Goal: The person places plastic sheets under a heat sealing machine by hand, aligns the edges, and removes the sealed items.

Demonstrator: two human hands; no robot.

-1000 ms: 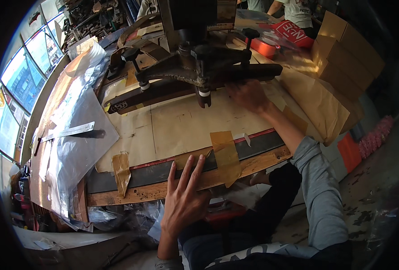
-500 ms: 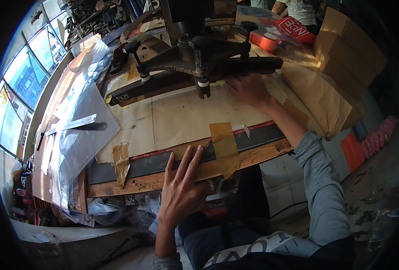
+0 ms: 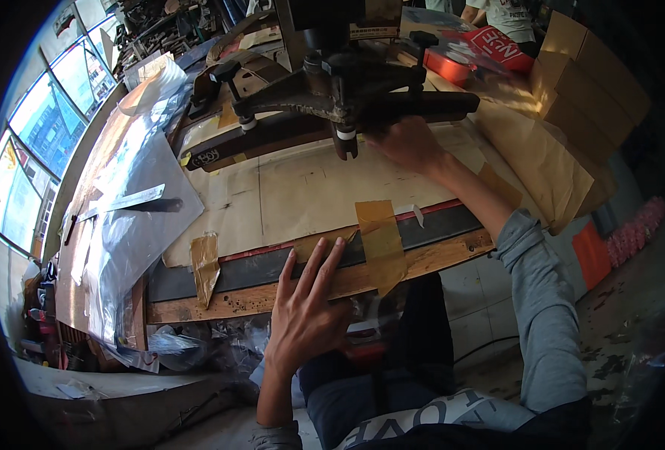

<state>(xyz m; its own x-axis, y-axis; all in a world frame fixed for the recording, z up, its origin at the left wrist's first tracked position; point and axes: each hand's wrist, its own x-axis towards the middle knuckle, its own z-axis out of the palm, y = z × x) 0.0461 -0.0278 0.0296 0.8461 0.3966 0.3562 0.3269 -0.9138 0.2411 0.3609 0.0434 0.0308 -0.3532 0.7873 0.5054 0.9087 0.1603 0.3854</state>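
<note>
My left hand [image 3: 306, 311] lies with fingers stretched and apart on the front edge of a padded wooden board [image 3: 415, 268]. Its fingertips touch a dark strip [image 3: 265, 271] beside brown tape [image 3: 381, 244]. A pale sheet [image 3: 295, 191] covers most of the board, with a thin red line along its near edge. My right hand [image 3: 413, 144] reaches over the sheet to the dark metal bar [image 3: 272, 135] of a press head [image 3: 332, 90]. Its fingers are curled together in shadow under the bar, and what they hold, if anything, is hidden.
Clear plastic sheeting [image 3: 137, 180] with a metal ruler [image 3: 126, 201] on it lies at the left. Brown paper [image 3: 539, 154] and cardboard boxes [image 3: 591, 90] stand at the right. A red package [image 3: 490, 49] lies behind the press, near another person [image 3: 505, 15].
My right hand has shifted slightly, its fingers drawn in more under the bar. The left hand stays on the board's edge. The whole view has moved a little.
</note>
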